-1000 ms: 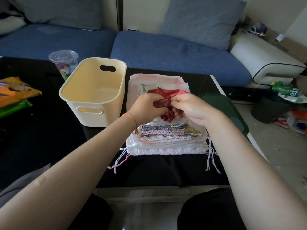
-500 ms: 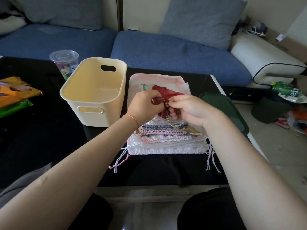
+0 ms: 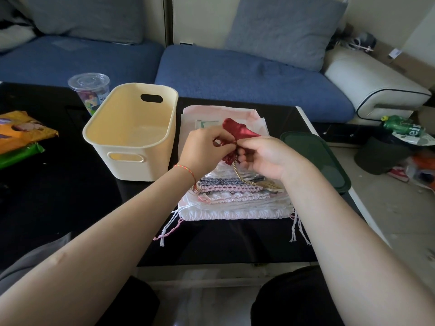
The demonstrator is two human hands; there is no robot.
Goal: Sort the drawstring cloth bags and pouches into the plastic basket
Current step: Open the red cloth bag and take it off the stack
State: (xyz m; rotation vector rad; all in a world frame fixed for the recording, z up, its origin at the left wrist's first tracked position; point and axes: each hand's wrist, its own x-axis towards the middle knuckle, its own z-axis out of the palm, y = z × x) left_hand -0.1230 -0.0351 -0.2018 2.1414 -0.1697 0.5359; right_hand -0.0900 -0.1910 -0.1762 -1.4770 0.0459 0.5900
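Both hands are pinching a red pouch (image 3: 237, 132) above the pile of bags: the left hand (image 3: 204, 149) is curling its thumb and fingers round the gathered neck, and the right hand (image 3: 266, 156) is closing its fingertips on the same spot from the other side. A gold cord (image 3: 242, 176) is hanging from the pouch and trailing down onto the pile, ending in a tassel that is partly hidden by the right wrist.

The pile of bags (image 3: 235, 198) is lying flat on the black table (image 3: 58, 208), toward its right edge, with white and pink drawstrings spilling off the near side. How many bags are stacked there is hard to make out.

The cream basket (image 3: 131, 135) is standing just to the left of the pile, and nothing is showing inside it. Behind its far left corner a clear lidded cup (image 3: 90, 89) is standing, with a printed picture and small writing too blurred to read. Snack packets (image 3: 21, 135) are lying at the table's left edge, cut off by the frame. A dark green lid (image 3: 315, 158) is resting at the table's right edge. On the floor beyond, a green bottle (image 3: 400, 127) is showing part of a label, only the letters "ei" readable.
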